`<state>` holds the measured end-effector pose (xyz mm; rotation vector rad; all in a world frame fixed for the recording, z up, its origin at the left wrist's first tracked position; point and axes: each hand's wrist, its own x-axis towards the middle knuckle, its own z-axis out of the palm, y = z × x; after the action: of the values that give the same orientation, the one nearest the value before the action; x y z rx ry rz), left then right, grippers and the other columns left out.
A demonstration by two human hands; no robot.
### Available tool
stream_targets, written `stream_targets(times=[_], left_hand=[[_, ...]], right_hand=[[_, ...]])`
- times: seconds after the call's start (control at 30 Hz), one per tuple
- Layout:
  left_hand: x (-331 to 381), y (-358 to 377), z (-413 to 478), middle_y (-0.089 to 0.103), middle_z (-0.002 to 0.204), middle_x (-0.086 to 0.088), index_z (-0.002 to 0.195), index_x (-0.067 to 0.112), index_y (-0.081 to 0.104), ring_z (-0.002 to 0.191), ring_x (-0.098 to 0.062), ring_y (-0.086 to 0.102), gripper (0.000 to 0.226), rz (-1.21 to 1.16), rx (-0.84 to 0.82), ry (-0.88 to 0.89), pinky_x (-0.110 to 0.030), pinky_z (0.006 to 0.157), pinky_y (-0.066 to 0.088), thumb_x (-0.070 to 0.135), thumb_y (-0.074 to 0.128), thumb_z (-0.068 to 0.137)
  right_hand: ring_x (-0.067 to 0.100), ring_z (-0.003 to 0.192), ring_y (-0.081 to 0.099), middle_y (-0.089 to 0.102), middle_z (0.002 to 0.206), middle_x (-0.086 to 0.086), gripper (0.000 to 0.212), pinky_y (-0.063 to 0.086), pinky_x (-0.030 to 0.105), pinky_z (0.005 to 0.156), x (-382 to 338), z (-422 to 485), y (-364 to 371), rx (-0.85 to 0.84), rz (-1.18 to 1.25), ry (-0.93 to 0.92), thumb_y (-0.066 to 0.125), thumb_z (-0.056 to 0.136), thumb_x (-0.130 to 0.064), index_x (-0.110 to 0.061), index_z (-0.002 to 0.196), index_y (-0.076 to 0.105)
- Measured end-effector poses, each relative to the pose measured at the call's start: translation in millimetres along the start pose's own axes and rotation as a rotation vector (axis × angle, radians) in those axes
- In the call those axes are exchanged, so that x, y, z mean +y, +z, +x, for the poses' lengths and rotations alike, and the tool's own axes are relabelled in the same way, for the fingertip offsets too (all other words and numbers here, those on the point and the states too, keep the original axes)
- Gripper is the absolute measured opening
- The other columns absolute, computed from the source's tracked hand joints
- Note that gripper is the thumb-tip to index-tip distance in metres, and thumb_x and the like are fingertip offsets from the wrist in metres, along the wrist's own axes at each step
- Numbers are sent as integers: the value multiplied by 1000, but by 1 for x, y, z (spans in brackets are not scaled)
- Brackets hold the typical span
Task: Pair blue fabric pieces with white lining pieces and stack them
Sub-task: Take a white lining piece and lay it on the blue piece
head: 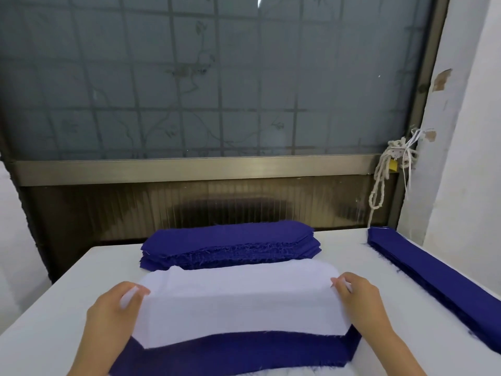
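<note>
A white lining piece [238,302] is held slightly raised over a blue fabric piece [233,354] that lies at the near edge of the white table. My left hand [113,308] pinches the lining's left end and my right hand [357,297] pinches its right end. The lining covers the far part of the blue piece, and a blue band shows along the near side. Behind them sits a thick stack of blue pieces [230,245] with frayed edges.
A second long stack of blue pieces [433,280] runs along the right side of the white table [54,308]. A window with a metal frame stands behind the table, a white wall is at the right, and a knotted rope [382,183] hangs by the frame.
</note>
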<state>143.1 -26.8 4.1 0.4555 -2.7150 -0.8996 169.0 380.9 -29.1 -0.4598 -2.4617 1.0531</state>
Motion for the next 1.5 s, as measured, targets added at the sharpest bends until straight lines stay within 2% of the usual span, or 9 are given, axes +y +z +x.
stream_targets(times=[0.1, 0.2, 0.43, 0.67, 0.83, 0.93, 1.0, 1.2, 1.5], left_hand=[[-19, 10, -17, 67, 88, -2, 91, 16, 67, 75, -16, 56, 9, -177, 6, 155, -40, 76, 46, 15, 58, 94], [-31, 18, -30, 60, 70, 7, 73, 27, 59, 64, -11, 51, 24, -200, 0, 173, -35, 63, 40, 11, 62, 91], [-39, 22, -32, 61, 62, 3, 84, 29, 54, 56, -20, 58, 13, -80, 24, 198, -33, 49, 42, 41, 56, 87], [-44, 20, -30, 59, 64, -2, 86, 24, 51, 57, -25, 53, 13, -59, 42, 224, -36, 54, 44, 34, 58, 90], [-42, 23, -30, 60, 68, -1, 92, 28, 51, 60, -25, 56, 8, -25, 55, 213, -36, 55, 46, 32, 57, 91], [-40, 34, -21, 65, 93, -23, 116, 9, 59, 83, -39, 59, 28, -64, 50, 33, -47, 83, 46, 13, 64, 89], [-39, 38, -16, 61, 96, -20, 119, 0, 57, 82, -30, 52, 34, -18, 49, -57, -45, 94, 41, 11, 66, 88], [-44, 29, -22, 56, 75, -3, 109, 16, 51, 68, -19, 54, 24, 23, 54, 31, -33, 74, 44, 13, 62, 88], [-41, 24, -27, 60, 97, -9, 109, 17, 61, 90, -27, 50, 29, 192, 157, 49, -39, 78, 44, 18, 68, 81]], right_hand=[[20, 58, 50, 57, 60, 3, 29, 36, 28, 55, 10, -14, 4, -21, -49, 27, 54, 97, -31, -10, 77, 58], [21, 63, 54, 60, 65, 4, 30, 38, 30, 58, 13, -19, 5, -20, -110, 28, 51, 98, -35, -12, 80, 56], [16, 59, 56, 59, 63, -2, 22, 44, 28, 57, 10, -27, 5, 0, -157, -6, 50, 95, -46, -26, 86, 52], [6, 58, 52, 53, 63, -9, 12, 39, 19, 55, 11, -25, 7, 22, -144, -76, 51, 98, -27, -21, 108, 54], [6, 56, 48, 48, 62, -12, 10, 38, 21, 54, 12, -27, 11, 31, -251, -87, 49, 98, -33, -23, 100, 51], [9, 60, 50, 50, 65, -11, 9, 42, 25, 57, 13, -27, 11, 30, -288, -29, 49, 96, -35, -29, 91, 45], [9, 62, 52, 51, 67, -12, 10, 42, 26, 57, 14, -27, 11, 36, -281, -4, 50, 95, -35, -31, 93, 42], [9, 64, 53, 53, 69, -9, 18, 47, 26, 62, 19, -26, 11, 52, -262, -4, 50, 97, -29, -33, 102, 33], [15, 91, 48, 48, 110, -1, 19, 45, 29, 79, 21, -24, 13, 166, -439, -42, 58, 91, -33, -30, 109, 53]])
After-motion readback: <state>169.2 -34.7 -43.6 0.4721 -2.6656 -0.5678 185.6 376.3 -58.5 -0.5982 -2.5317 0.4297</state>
